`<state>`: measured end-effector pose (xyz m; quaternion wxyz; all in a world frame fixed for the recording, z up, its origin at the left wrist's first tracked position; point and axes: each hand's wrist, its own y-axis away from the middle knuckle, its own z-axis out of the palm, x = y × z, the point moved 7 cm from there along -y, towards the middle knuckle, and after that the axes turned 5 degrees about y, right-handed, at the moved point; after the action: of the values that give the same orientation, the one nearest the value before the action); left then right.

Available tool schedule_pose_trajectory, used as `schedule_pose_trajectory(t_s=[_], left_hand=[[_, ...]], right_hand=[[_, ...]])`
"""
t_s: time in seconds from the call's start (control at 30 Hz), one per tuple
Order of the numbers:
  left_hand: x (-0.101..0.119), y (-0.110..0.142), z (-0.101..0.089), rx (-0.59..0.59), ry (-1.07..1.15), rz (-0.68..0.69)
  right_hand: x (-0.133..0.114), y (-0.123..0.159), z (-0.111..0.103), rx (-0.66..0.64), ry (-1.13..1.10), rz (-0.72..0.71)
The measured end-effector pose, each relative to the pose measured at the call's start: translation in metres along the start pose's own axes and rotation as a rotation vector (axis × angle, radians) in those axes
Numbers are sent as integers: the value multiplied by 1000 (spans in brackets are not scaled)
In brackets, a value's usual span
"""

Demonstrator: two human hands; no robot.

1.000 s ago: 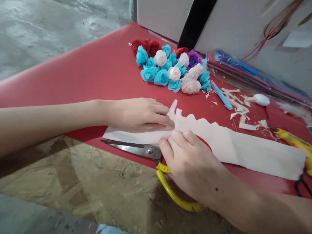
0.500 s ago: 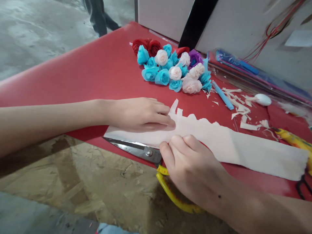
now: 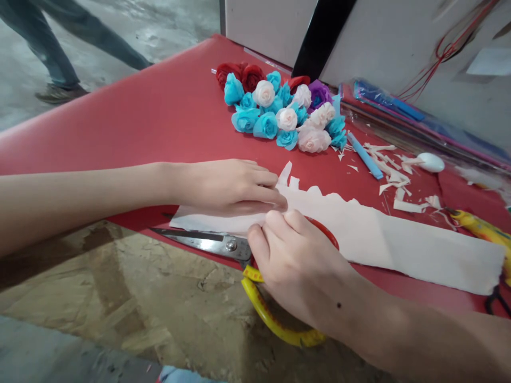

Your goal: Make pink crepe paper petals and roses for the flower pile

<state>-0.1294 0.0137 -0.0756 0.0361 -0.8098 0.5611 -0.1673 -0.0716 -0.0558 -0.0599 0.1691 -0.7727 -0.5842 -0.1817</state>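
A long pale pink paper strip [image 3: 399,239] with one notched, wavy edge lies along the near side of the red table. My left hand [image 3: 235,183] rests flat over the strip's left part, its fingers stretched and close together. Just in front of it, my right hand [image 3: 291,255] is closed around scissors [image 3: 211,242] at the handles. Their blades point left along the strip's near edge and look slightly apart. One yellow loop hangs past the table edge; a bit of red handle shows beyond my knuckles. My right palm and thumb are hidden.
Blue, pink, red and purple paper roses [image 3: 265,125] are heaped at the back. Paper scraps [image 3: 395,175], a light blue stick [image 3: 364,155] and a yellow-handled tool [image 3: 479,226] lie to the right. Plastic-wrapped sheets [image 3: 431,122] line the wall. A person's legs [image 3: 48,42] show beyond the table.
My right hand and the scissors have shifted a little left and up along the strip. My left hand has stayed still. The person's legs behind have moved left.
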Motion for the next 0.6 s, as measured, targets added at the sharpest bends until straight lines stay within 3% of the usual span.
schedule_pose_trajectory(t_s=[0.33, 0.47, 0.6], left_hand=[[-1, 1, 1, -5, 6, -13], [-1, 1, 1, -20, -10, -25], [-2, 2, 2, -41, -12, -37]], right_hand=[[-1, 3, -18, 195, -56, 19], [-5, 7, -21, 180, -74, -13], [-1, 26, -18, 133, -148, 52]])
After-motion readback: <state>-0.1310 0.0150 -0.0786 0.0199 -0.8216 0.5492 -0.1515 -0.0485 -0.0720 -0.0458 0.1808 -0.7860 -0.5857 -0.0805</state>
